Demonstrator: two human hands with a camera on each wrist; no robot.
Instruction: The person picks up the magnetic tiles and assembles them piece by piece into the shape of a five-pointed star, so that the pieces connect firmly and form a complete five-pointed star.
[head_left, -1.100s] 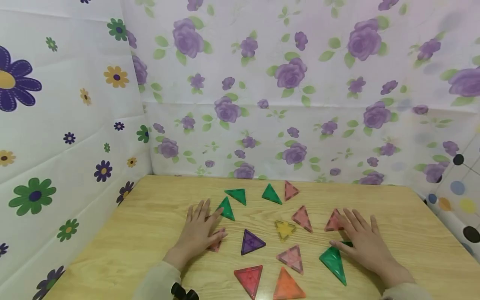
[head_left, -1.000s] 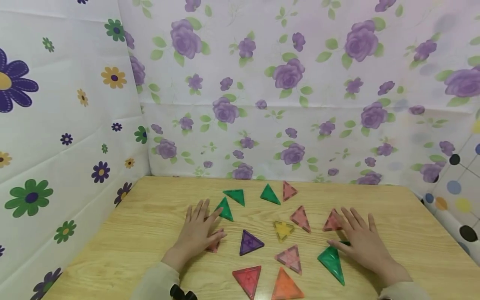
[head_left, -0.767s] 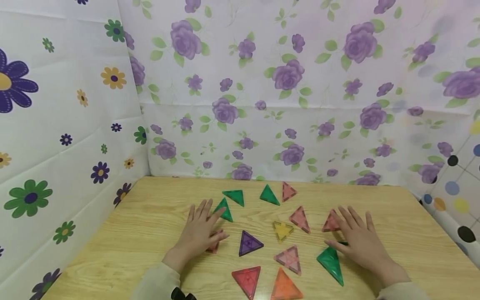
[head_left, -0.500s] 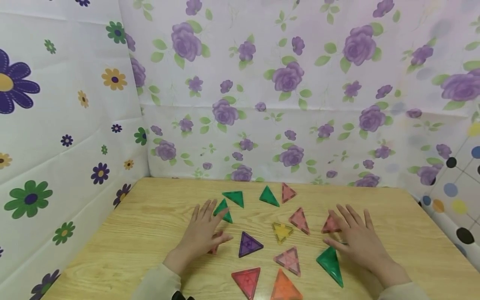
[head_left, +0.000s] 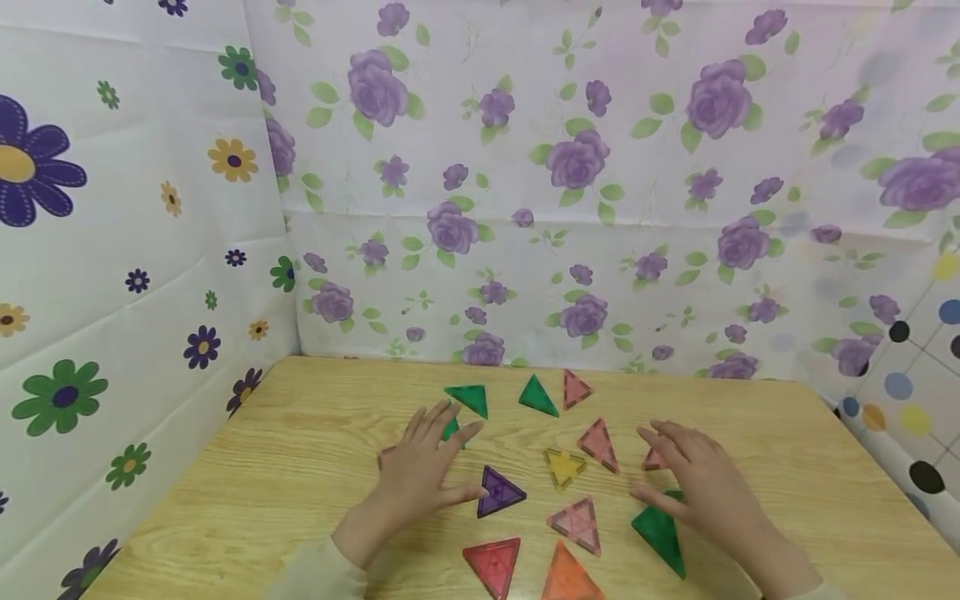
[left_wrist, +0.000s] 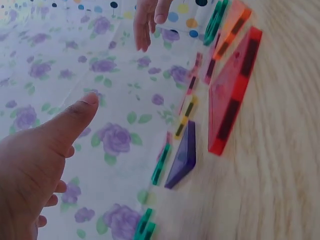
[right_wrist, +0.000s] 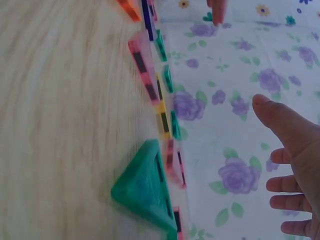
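Colourful translucent triangular magnetic tiles lie scattered over the table. In the head view my left hand point(head_left: 416, 479) hovers over the left part of them, fingers loosely spread, holding nothing. It partly covers a green tile point(head_left: 450, 429) and a pink one, and its thumb tip overlaps the purple tile point(head_left: 497, 495). My right hand point(head_left: 705, 483) hangs over the right side, fingers slightly bent, also holding nothing. It hides part of a large green tile point(head_left: 662, 537) and a pink tile point(head_left: 654, 461). Both wrist views show the hands raised off the tabletop, apart from the tiles.
Between the hands lie a yellow tile point(head_left: 562, 467) and several pink ones. A red tile point(head_left: 495, 562) and an orange tile point(head_left: 570, 577) are near the front. More green tiles lie at the back of the wooden table point(head_left: 255, 483). Flowered cloth point(head_left: 525, 175) stands behind.
My left hand has lifted and shifted right, its thumb now over the purple tile. The right hand has risen and moved slightly left, fingers drawn closer together. The tiles stay put.
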